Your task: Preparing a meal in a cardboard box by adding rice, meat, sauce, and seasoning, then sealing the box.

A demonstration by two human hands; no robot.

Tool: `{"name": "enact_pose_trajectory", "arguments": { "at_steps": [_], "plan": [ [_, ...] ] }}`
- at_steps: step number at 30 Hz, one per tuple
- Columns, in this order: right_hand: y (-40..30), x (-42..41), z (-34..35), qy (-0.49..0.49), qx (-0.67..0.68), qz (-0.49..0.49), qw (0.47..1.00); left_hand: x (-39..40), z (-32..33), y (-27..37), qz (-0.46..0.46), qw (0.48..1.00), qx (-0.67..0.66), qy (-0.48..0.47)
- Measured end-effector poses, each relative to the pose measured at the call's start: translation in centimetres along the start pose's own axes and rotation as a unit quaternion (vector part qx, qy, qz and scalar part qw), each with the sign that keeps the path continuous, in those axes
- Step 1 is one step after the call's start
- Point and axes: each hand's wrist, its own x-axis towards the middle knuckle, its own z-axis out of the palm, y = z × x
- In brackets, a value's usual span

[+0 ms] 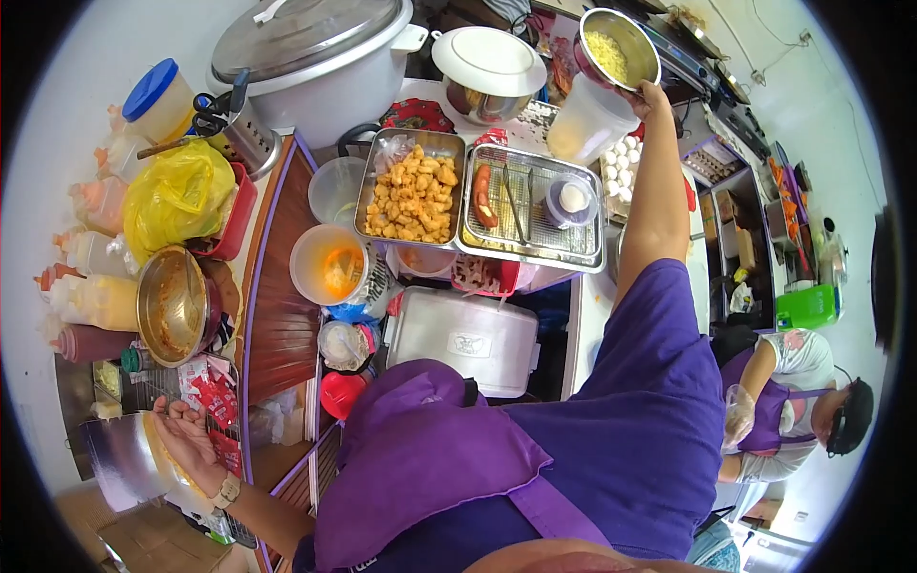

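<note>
My right hand (650, 100) is raised at the upper right and grips the rim of a steel mixing bowl (643, 51) tilted towards me. Chopped yellow food (606, 56) lies in the bowl, which is above a tall translucent plastic container (594, 118). At the lower left, my left hand (185, 438) has its palm turned up and its fingers curled. It is beside a shiny metal panel or box (123, 462); its thumb is hidden, so I cannot tell whether it grips that. Red printed packets (215, 397) lie near its fingers on a wire rack.
Before me are a tray of fried battered pieces (412, 193) and a rack tray (534, 243) with sausages and tongs. Eggs (620, 168) sit behind my right arm. A sauce-stained bowl (172, 308) and squeeze bottles (93, 299) stand left. A gloved co-worker (777, 408) is at right.
</note>
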Motion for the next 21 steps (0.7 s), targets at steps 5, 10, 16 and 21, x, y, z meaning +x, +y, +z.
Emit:
{"name": "enact_pose_trajectory", "arguments": {
  "at_steps": [5,10,16,21],
  "plan": [
    [1.0,1.5,-0.3,-0.065,-0.003,-0.049,0.997,-0.9,-1.0,0.3,-0.027,0.998,-0.043,0.047],
    [-3.2,-10.7,7.8,-0.240,-0.054,-0.122,0.962,-4.6,-0.7,0.4,-0.024,0.999,-0.009,-0.028],
    [-2.8,-27.6,24.9,-0.365,-0.068,-0.101,0.923,-11.7,-1.9,2.0,-0.024,0.993,0.056,-0.105],
    [1.7,-36.6,37.6,-0.479,-0.101,-0.100,0.866,-18.2,-5.7,1.9,-0.039,0.994,0.010,-0.099]
  ]
}}
